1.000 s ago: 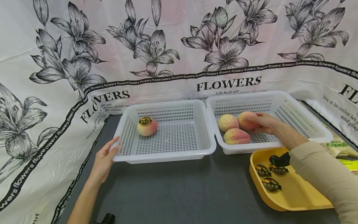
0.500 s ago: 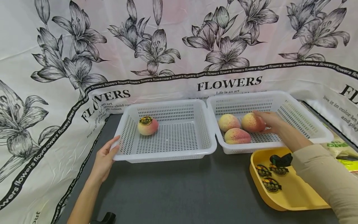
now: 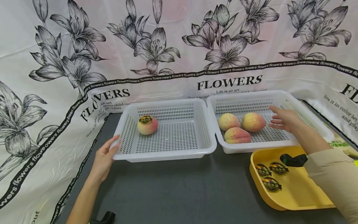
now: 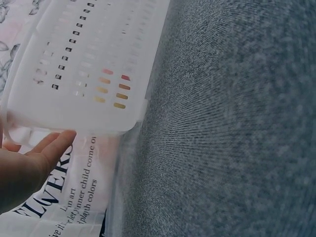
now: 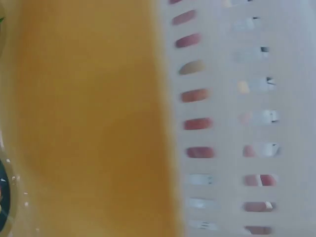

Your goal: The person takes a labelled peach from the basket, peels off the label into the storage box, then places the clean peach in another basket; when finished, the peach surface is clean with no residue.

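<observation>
My left hand [image 3: 101, 160] grips the left rim of the white slotted plastic basket [image 3: 165, 154], thumb and fingers at its near corner. One peach [image 3: 151, 127] with a black-and-gold label sits in that basket. Over the right-hand white basket [image 3: 253, 147] my right hand [image 3: 286, 120] has its fingers spread and holds nothing. Its fingertips are just right of a yellow-red peach [image 3: 253, 122]. Two more peaches lie left of that one, a paler peach [image 3: 228, 122] and a redder peach [image 3: 237, 136]. The right wrist view shows only tray and basket wall, not the hand.
A yellow tray [image 3: 302, 189] holding several black-and-gold labels [image 3: 271, 184] stands in front of the right basket, partly under my right sleeve [image 3: 331, 177]. A flower-printed sheet [image 3: 167, 37] rises behind the baskets. Dark grey cloth [image 3: 179, 189] covers the table.
My right hand has let go of the yellow-red peach after shifting it slightly right, and has drawn back to the right with its fingers spread. The left hand stays on the basket rim.
</observation>
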Available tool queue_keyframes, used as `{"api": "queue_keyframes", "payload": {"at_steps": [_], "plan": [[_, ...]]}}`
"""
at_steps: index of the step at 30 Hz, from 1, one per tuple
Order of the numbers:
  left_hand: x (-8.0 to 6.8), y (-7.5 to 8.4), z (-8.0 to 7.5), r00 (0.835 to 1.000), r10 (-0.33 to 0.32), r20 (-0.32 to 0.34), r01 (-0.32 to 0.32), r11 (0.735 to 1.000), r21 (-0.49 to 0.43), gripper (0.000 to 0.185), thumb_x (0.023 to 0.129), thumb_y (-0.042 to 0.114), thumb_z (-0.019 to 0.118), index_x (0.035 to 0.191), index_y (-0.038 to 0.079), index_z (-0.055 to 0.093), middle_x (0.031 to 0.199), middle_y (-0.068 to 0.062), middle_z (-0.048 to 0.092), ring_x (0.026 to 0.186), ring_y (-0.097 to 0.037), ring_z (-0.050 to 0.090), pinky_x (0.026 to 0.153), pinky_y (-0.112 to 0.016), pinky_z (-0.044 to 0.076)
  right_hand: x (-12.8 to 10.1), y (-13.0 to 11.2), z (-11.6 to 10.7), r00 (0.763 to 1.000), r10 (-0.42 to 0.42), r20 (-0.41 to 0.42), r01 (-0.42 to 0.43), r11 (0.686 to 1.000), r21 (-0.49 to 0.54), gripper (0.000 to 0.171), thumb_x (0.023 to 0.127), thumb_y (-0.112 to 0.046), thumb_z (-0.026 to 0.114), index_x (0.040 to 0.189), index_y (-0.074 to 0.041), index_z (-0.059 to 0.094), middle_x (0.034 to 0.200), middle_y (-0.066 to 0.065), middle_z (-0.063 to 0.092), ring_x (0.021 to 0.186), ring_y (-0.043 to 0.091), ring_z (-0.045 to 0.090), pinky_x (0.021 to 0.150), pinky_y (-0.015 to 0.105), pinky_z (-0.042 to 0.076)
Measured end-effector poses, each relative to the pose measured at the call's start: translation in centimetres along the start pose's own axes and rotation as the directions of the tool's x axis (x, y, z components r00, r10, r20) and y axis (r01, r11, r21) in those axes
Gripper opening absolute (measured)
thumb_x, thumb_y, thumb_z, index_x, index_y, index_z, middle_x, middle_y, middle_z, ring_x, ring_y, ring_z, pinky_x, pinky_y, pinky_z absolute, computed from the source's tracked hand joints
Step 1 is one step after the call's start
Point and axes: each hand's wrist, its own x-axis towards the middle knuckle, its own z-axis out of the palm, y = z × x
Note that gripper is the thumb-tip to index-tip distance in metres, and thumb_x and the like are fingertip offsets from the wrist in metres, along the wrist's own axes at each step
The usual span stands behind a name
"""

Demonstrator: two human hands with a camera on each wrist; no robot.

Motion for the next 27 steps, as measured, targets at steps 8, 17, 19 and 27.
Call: {"api": "queue_keyframes", "payload": {"at_steps": [8, 17, 19, 27], "plan": [[0.0, -0.2, 0.0, 1.000, 0.000, -0.002, 0.000, 1.000, -0.004, 0.049, 0.102, 0.016, 0.045, 0.148, 0.003, 0.031, 0.146, -0.021, 0.033, 0.110, -0.013, 0.053, 0.077, -0.021, 0.050, -0.1, -2.2, -0.1, 0.957, -0.059, 0.283, 0.031, 0.994, 0.101, 0.055, 0.096, -0.051, 0.044, 0.133, -0.012, 0.036, 0.130, 0.013, 0.033, 0.089, 0.006, 0.057, 0.086, 0.028, 0.049], [0.0, 0.3, 0.0, 1.000, -0.019, -0.006, 0.019, 1.000, 0.005, 0.048, 0.103, 0.013, 0.041, 0.149, 0.006, 0.030, 0.147, -0.018, 0.032, 0.113, -0.014, 0.051, 0.077, -0.020, 0.049, -1.9, -5.2, 3.9, 0.895, -0.109, 0.433, 0.087, 0.994, 0.070, 0.062, 0.098, -0.050, 0.039, 0.143, -0.009, 0.027, 0.139, 0.017, 0.035, 0.102, 0.012, 0.057, 0.090, 0.033, 0.047], [0.0, 0.2, -0.1, 1.000, -0.015, -0.005, 0.015, 1.000, 0.006, 0.048, 0.103, 0.013, 0.041, 0.149, 0.006, 0.030, 0.147, -0.018, 0.032, 0.113, -0.015, 0.050, 0.077, -0.020, 0.049, -2.3, -5.8, 5.3, 0.882, -0.122, 0.455, 0.100, 0.992, 0.071, 0.060, 0.099, -0.050, 0.040, 0.141, -0.009, 0.030, 0.136, 0.017, 0.038, 0.109, 0.019, 0.054, 0.092, 0.037, 0.046], [0.0, 0.1, 0.0, 1.000, 0.006, 0.003, -0.006, 1.000, 0.002, 0.047, 0.103, 0.012, 0.041, 0.148, 0.004, 0.030, 0.146, -0.020, 0.033, 0.110, -0.013, 0.052, 0.077, -0.020, 0.049, -2.6, -6.8, 11.4, 0.832, -0.157, 0.532, 0.112, 0.987, 0.117, 0.064, 0.100, -0.043, 0.044, 0.145, -0.002, 0.026, 0.143, 0.026, 0.031, 0.126, 0.038, 0.038, 0.096, 0.046, 0.041]]}}
